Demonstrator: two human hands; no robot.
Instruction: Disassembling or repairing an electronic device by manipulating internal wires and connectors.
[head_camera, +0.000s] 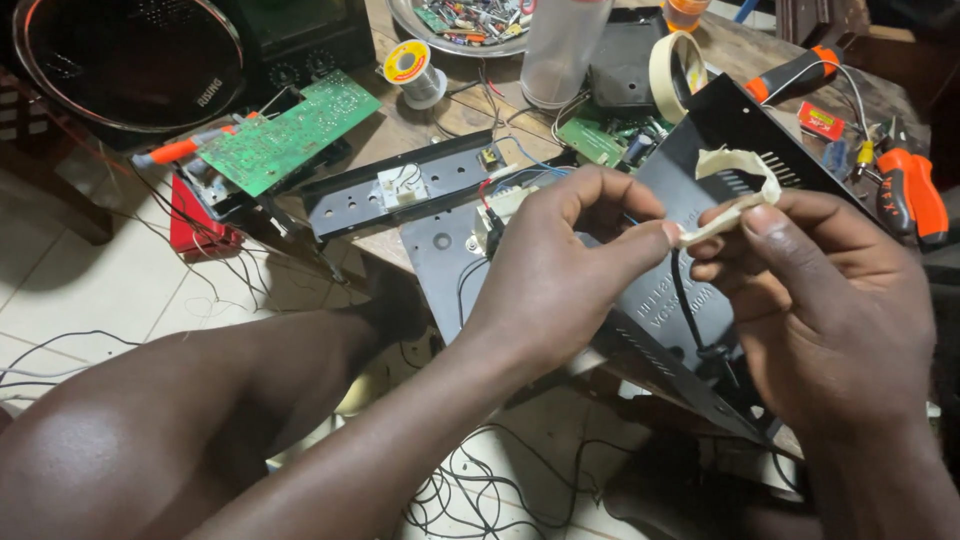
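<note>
Head view: cream masking-tape strip (735, 190), crumpled and curled into a loop, stretched between both hands above the black metal casing (690, 290). Left hand (560, 270) pinching one end with thumb and forefinger; right hand (830, 300) fingers closed on the other. Green circuit board (290, 130) well apart, left.

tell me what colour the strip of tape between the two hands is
Cream, off-white. The tape strip shows in the head view, pinched between the left hand and right hand.

A worn wooden desk (420, 125) stood beyond the hands. Pale floor tiles (90, 290) lay below and to their left, strewn with thin dark wires (470, 495). Dim light left the far corners black.
</note>
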